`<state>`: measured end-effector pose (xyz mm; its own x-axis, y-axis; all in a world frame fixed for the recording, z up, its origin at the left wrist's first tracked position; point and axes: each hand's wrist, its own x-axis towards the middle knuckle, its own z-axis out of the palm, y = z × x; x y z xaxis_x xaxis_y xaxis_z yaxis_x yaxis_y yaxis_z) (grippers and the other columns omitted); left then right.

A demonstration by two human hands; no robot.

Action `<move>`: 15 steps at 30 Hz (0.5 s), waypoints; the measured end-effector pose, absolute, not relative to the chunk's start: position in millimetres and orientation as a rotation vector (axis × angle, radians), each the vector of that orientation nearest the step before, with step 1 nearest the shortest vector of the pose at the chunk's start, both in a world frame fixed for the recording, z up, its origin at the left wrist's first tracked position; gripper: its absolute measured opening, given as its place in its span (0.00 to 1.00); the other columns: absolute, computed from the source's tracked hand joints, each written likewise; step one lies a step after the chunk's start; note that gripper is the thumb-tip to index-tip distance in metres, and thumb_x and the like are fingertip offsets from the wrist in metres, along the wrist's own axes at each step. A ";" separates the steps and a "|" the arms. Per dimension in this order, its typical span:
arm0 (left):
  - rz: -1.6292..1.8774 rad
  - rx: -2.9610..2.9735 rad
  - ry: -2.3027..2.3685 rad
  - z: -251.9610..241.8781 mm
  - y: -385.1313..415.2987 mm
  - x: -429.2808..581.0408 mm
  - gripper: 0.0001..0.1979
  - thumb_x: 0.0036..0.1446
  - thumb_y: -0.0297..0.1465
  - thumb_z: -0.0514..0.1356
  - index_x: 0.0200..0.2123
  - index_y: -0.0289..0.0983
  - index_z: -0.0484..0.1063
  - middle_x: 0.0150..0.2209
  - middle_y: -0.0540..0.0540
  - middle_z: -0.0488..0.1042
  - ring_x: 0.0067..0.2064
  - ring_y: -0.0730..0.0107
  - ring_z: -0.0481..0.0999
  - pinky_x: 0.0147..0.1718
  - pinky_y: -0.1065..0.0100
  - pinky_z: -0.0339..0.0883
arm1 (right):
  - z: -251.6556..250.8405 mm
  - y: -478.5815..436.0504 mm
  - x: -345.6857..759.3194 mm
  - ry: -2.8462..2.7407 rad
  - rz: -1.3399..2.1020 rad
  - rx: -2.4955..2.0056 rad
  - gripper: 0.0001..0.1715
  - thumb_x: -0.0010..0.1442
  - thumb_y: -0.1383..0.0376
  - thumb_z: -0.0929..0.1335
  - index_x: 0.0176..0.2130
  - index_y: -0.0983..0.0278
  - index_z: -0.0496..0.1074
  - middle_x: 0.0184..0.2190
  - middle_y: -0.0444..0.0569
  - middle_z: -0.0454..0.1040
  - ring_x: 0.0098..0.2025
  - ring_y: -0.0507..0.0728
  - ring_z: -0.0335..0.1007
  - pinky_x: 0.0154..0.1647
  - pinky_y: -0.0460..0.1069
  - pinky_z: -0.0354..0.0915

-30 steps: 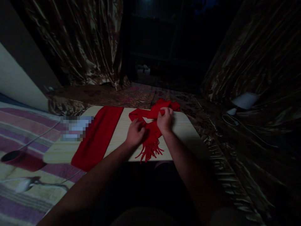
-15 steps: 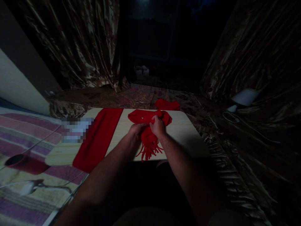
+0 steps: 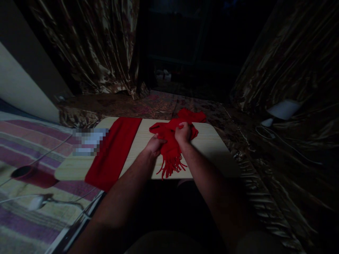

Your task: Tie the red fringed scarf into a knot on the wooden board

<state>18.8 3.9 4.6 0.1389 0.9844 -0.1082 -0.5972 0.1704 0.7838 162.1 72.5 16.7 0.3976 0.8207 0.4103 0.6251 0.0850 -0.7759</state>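
Scarf (image 3: 171, 148), red, quantity 1: lies bunched near the middle of the table (image 3: 212, 151), between the 2 hands. Fringe (image 3: 172, 165) at its near end spreads loosely toward the table's near edge. Folds gather beyond the hands. More red cloth (image 3: 192, 115) shows at the table's far edge; whether it joins the scarf cannot be told.

Right hand (image 3: 183, 132): closed on the upper folds of the scarf, thumb and curled fingers pinching the fabric.

Left hand (image 3: 156, 144): grasps the scarf's left edge, thumb over the cloth; the remaining fingers are partly hidden.

Table: 1, low, pale wood grain, rounded corners.

Folded cloth (image 3: 115, 151): 1 broad red band laid across the table left of the scarf, well apart from it, its near end hanging over the edge. Beside it, 1 item (image 3: 88, 141) obscured by pixelation.

Bedspread (image 3: 29, 225): striped in purple, pink and cream, at left. On it, 1 red cylindrical container (image 3: 35, 176) lying on its side, and 1 white plug-like piece (image 3: 36, 202) with cable.

Curtains: 2, patterned, with sheen; 1 at left (image 3: 111, 46), 1 at right (image 3: 283, 53).

Lamp (image 3: 284, 109): 1, pale shade, at right, cord (image 3: 288, 150) trailing.

Lighting: dim.
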 end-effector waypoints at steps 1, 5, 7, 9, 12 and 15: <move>1.283 0.666 0.724 4.7 4.3 19.2 0.27 0.33 0.16 0.65 0.42 0.36 0.73 0.34 0.46 0.80 0.40 0.56 0.82 0.44 0.53 0.78 | 19.3 74.7 161.7 -1.368 0.211 -1.617 0.12 0.52 0.73 0.66 0.38 0.62 0.72 0.44 0.55 0.77 0.49 0.59 0.72 0.56 0.51 0.65; 1.313 0.664 0.693 5.7 4.6 21.7 0.32 0.32 0.17 0.64 0.46 0.37 0.73 0.36 0.48 0.80 0.41 0.57 0.82 0.46 0.54 0.76 | 30.9 86.4 160.2 -1.616 0.386 -1.618 0.13 0.47 0.73 0.66 0.34 0.61 0.74 0.35 0.48 0.78 0.39 0.57 0.73 0.46 0.50 0.68; 1.338 0.668 0.691 6.1 4.5 23.1 0.33 0.31 0.17 0.64 0.48 0.37 0.73 0.35 0.47 0.80 0.41 0.57 0.82 0.46 0.54 0.76 | 35.8 93.5 158.8 -1.665 0.532 -1.584 0.10 0.46 0.72 0.67 0.30 0.61 0.75 0.30 0.45 0.78 0.34 0.55 0.73 0.41 0.48 0.68; 1.367 0.677 0.703 6.2 5.0 24.4 0.34 0.32 0.18 0.63 0.49 0.37 0.73 0.35 0.47 0.80 0.41 0.56 0.81 0.45 0.55 0.76 | 38.0 100.0 157.7 -1.667 0.639 -1.543 0.08 0.47 0.72 0.67 0.28 0.61 0.75 0.26 0.45 0.77 0.31 0.55 0.73 0.37 0.48 0.67; 1.396 0.701 0.694 5.6 7.7 25.0 0.36 0.32 0.19 0.62 0.52 0.37 0.73 0.35 0.48 0.80 0.41 0.57 0.81 0.45 0.57 0.75 | 34.0 105.6 158.3 -1.668 0.804 -1.508 0.07 0.46 0.71 0.66 0.26 0.62 0.74 0.21 0.45 0.74 0.26 0.54 0.70 0.32 0.48 0.66; 1.389 0.714 0.674 4.9 11.7 23.7 0.38 0.31 0.20 0.61 0.53 0.37 0.73 0.36 0.48 0.81 0.40 0.58 0.81 0.44 0.58 0.75 | 24.8 104.2 162.9 -1.718 0.973 -1.420 0.05 0.45 0.70 0.66 0.24 0.63 0.73 0.20 0.44 0.73 0.23 0.53 0.66 0.28 0.47 0.62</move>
<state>23.7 11.7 4.9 0.0692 0.9976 -0.0058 -0.6218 0.0476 0.7817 162.9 104.2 24.8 -0.1588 0.9861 0.0495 0.4650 0.1189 -0.8773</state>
